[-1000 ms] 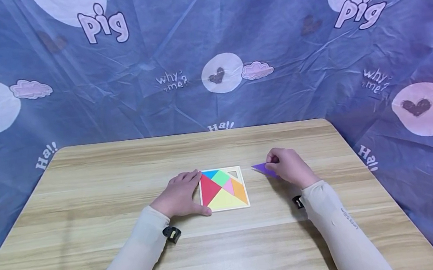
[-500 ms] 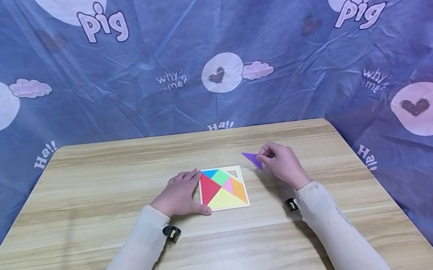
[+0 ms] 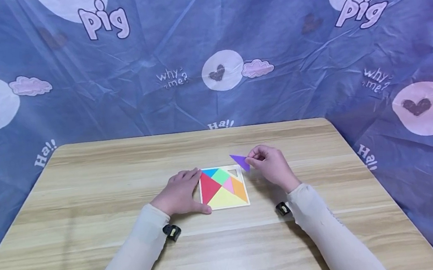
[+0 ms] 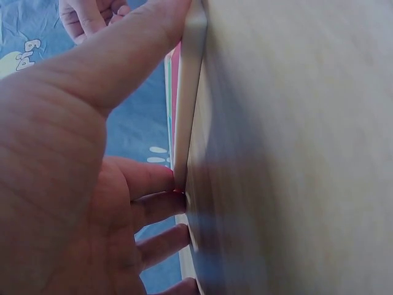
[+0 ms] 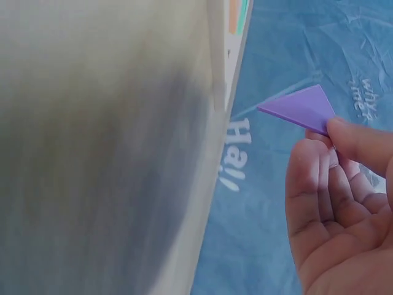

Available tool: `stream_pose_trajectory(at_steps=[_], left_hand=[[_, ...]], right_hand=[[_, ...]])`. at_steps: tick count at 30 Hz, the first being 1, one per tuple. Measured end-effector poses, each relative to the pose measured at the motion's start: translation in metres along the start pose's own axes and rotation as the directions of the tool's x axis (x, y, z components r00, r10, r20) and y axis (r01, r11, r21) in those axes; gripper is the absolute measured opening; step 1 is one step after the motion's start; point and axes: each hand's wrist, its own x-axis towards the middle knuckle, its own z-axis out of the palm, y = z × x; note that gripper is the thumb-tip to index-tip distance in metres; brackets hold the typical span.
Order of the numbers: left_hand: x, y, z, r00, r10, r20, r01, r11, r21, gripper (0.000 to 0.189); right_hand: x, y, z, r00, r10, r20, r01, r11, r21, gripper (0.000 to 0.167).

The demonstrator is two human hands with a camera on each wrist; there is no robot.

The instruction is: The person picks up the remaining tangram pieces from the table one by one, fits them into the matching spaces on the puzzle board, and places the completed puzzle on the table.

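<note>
A tangram board (image 3: 227,208) with a pale frame lies on the table in the head view. Red, yellow, blue, green, pink and orange pieces (image 3: 222,198) fill most of it, and a bare triangular recess (image 3: 233,173) shows at its far right corner. My left hand (image 3: 179,194) holds the board's left side, thumb at the near corner, fingertips at the far corner. Between right thumb and fingers I pinch a purple triangle piece (image 5: 304,109) by one corner. The right hand (image 3: 271,166) is in the air just right of the board, the triangle's tip over its far right edge.
The wooden table (image 3: 103,183) extends around the board on all sides. A blue printed cloth (image 3: 179,108) hangs behind the table and along its right side. Black wrist devices (image 3: 172,232) are strapped below both hands.
My right hand has lifted the purple triangle and carried it leftward, from the table right of the board to above its far right corner. The left hand stays in place on the board.
</note>
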Motion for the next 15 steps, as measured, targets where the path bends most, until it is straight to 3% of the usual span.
stream_pose_trajectory(at_steps=[9,15], left_hand=[[-0.001,0.000,-0.002,1.000,-0.002,-0.003,0.002,1.000,0.000,0.121],[-0.001,0.001,-0.002,1.000,-0.003,-0.001,0.003,1.000,0.004,0.120]], right_hand=[[0.007,-0.006,0.014,0.992,0.056,0.116,-0.065,0.995,0.080,0.007],[0.013,-0.002,0.020,0.974,0.115,0.194,-0.126,0.991,0.046,0.008]])
